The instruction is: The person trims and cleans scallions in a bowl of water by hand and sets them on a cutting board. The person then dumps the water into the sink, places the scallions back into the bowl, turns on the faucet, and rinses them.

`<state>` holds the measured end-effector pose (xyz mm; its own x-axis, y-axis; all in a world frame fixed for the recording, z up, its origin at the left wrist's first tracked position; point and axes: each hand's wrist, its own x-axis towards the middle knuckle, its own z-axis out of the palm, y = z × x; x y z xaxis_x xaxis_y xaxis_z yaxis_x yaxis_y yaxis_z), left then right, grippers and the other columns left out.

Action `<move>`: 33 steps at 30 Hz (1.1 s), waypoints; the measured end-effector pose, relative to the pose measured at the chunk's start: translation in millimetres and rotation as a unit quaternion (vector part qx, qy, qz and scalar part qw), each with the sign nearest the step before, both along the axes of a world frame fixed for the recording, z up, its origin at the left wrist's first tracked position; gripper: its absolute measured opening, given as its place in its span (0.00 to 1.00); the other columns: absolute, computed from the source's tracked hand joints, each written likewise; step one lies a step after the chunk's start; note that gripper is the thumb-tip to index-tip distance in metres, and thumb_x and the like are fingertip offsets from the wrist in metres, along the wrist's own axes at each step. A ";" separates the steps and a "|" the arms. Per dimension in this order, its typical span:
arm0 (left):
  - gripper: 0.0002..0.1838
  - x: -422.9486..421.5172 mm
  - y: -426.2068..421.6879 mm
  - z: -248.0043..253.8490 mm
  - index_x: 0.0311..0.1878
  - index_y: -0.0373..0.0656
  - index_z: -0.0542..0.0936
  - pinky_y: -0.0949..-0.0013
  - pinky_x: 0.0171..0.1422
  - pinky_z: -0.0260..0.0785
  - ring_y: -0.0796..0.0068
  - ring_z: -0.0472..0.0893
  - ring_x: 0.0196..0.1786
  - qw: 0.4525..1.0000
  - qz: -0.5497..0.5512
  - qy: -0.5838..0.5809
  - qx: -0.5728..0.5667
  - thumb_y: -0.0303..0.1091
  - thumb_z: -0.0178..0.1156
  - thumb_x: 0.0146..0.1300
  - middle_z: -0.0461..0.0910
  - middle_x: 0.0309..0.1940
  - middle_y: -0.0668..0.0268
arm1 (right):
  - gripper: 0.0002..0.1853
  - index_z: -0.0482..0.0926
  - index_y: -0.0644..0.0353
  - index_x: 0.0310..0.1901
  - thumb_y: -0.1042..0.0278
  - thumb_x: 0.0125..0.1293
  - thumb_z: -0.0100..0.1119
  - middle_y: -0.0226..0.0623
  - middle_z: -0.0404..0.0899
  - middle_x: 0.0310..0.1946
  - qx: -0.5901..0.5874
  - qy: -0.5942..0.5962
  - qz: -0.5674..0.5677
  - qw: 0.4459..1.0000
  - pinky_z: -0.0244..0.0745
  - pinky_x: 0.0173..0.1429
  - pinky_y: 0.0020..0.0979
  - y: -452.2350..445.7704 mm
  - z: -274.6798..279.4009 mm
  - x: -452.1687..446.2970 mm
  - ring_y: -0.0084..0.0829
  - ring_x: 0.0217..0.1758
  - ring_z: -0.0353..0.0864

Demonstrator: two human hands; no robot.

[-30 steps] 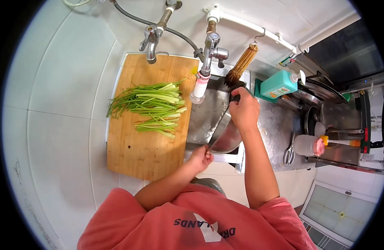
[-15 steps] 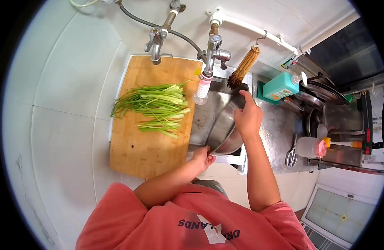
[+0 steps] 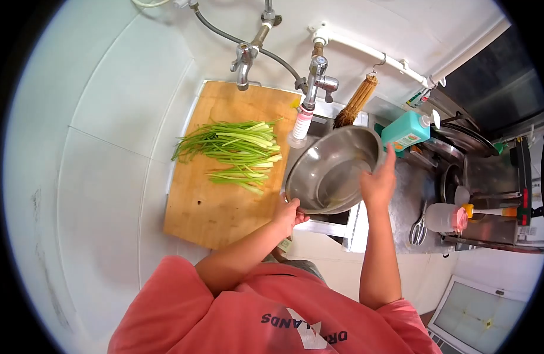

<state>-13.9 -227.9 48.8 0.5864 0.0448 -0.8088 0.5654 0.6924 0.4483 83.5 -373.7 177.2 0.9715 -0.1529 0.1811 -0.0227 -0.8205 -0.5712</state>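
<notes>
A round metal basin (image 3: 334, 171) is held tilted over the sink, its inside facing up toward me. My left hand (image 3: 289, 213) grips the basin's near-left rim with fingers closed on it. At the right side of the basin, my right hand (image 3: 378, 180) holds the rim, thumb and fingers around the edge. Left of the sink, cut green stalks (image 3: 239, 144) lie in a bundle on a wooden cutting board (image 3: 219, 215). A tap with a pink and white nozzle (image 3: 301, 124) hangs just beyond the basin's left edge.
Another tap (image 3: 243, 62) is above the board. A bamboo brush (image 3: 358, 100) hangs from a white pipe. A turquoise bottle (image 3: 406, 131), scissors (image 3: 419, 229), a pink-capped jar (image 3: 442, 218) and pan lids (image 3: 468, 140) are on the right.
The basin has risen from the sink and turned from nearly edge-on, so its inside now shows. Both hands moved with it. The whole view has shifted slightly, with things appearing farther right.
</notes>
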 end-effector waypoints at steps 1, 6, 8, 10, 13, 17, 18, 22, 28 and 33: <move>0.10 -0.8 2.8 1.6 0.43 0.48 0.64 0.64 0.28 0.72 0.76 0.67 0.16 1.000 0.002 -0.002 0.006 0.27 0.49 0.58 0.67 0.19 0.66 | 0.42 0.54 0.52 0.65 0.78 0.43 0.55 0.51 0.77 0.26 0.029 0.009 -0.039 0.999 0.71 0.43 0.43 -10.0 -3.1 -2.0 0.50 0.32 0.78; 0.12 -21.1 4.6 12.2 0.45 0.44 0.61 0.61 0.31 0.76 0.74 0.70 0.18 0.994 -0.083 -0.067 0.024 0.26 0.49 0.58 0.69 0.21 0.65 | 0.38 0.63 0.71 0.59 0.82 0.39 0.57 0.48 0.78 0.28 0.119 0.128 -0.133 0.976 0.74 0.34 0.32 -57.2 -37.1 -17.2 0.36 0.23 0.78; 0.18 -29.7 13.6 17.4 0.53 0.45 0.60 0.62 0.34 0.76 0.75 0.72 0.20 0.993 -0.074 -0.080 0.045 0.29 0.51 0.60 0.70 0.22 0.64 | 0.34 0.67 0.72 0.56 0.83 0.38 0.55 0.43 0.77 0.26 0.247 0.126 -0.148 0.949 0.70 0.26 0.28 -67.6 -49.3 -29.1 0.30 0.19 0.75; 0.29 -40.1 35.0 25.2 0.61 0.45 0.56 0.66 0.32 0.75 0.74 0.74 0.22 0.969 -0.130 -0.169 0.127 0.32 0.57 0.59 0.73 0.25 0.62 | 0.31 0.72 0.71 0.52 0.86 0.37 0.51 0.34 0.76 0.25 0.405 0.123 -0.163 0.891 0.64 0.18 0.23 -81.7 -62.3 -36.2 0.23 0.16 0.71; 0.48 -49.5 87.8 6.4 0.67 0.40 0.50 0.58 0.53 0.67 0.58 0.74 0.49 0.738 -0.293 -0.230 0.563 0.37 0.69 0.47 0.72 0.48 0.51 | 0.32 0.69 0.74 0.54 0.91 0.38 0.47 0.38 0.78 0.29 0.473 0.126 -0.144 0.860 0.66 0.26 0.21 -109.1 -64.2 -49.1 0.21 0.21 0.72; 0.61 -29.1 136.4 22.3 0.70 0.46 0.47 0.49 0.69 0.47 0.53 0.52 0.69 0.467 -0.389 -0.106 0.787 0.46 0.75 0.34 0.49 0.69 0.55 | 0.32 0.70 0.72 0.55 0.91 0.40 0.45 0.36 0.78 0.32 0.543 0.096 -0.117 0.826 0.65 0.29 0.19 -121.5 -73.4 -69.7 0.20 0.24 0.72; 0.61 -20.1 140.7 22.8 0.70 0.46 0.47 0.49 0.69 0.47 0.53 0.52 0.69 0.467 -0.390 -0.113 0.786 0.46 0.75 0.34 0.49 0.69 0.55 | 0.32 0.70 0.72 0.55 0.91 0.40 0.45 0.36 0.78 0.32 0.542 0.091 -0.121 0.827 0.65 0.29 0.19 -120.0 -74.8 -75.6 0.20 0.24 0.72; 0.68 13.9 154.5 15.6 0.71 0.51 0.41 0.45 0.71 0.41 0.54 0.43 0.72 0.357 -0.443 -0.169 0.804 0.51 0.76 0.28 0.39 0.71 0.57 | 0.36 0.67 0.71 0.58 0.91 0.39 0.45 0.37 0.78 0.34 0.569 0.116 -0.130 0.803 0.68 0.30 0.19 -99.9 -75.0 -94.0 0.22 0.26 0.73; 0.74 65.2 191.8 8.2 0.71 0.53 0.39 0.42 0.71 0.40 0.50 0.41 0.72 0.326 -0.462 -0.211 0.797 0.57 0.76 0.20 0.38 0.71 0.52 | 0.36 0.67 0.70 0.58 0.92 0.39 0.44 0.35 0.77 0.34 0.584 0.070 -0.180 0.789 0.71 0.29 0.21 -61.6 -72.5 -108.0 0.23 0.25 0.74; 0.75 109.5 218.8 1.0 0.71 0.52 0.39 0.43 0.69 0.43 0.47 0.48 0.70 0.291 -0.501 -0.225 0.784 0.59 0.76 0.18 0.44 0.68 0.46 | 0.37 0.67 0.69 0.59 0.92 0.37 0.44 0.37 0.78 0.37 0.574 0.063 -0.202 0.791 0.71 0.31 0.20 -29.1 -69.4 -117.9 0.22 0.28 0.75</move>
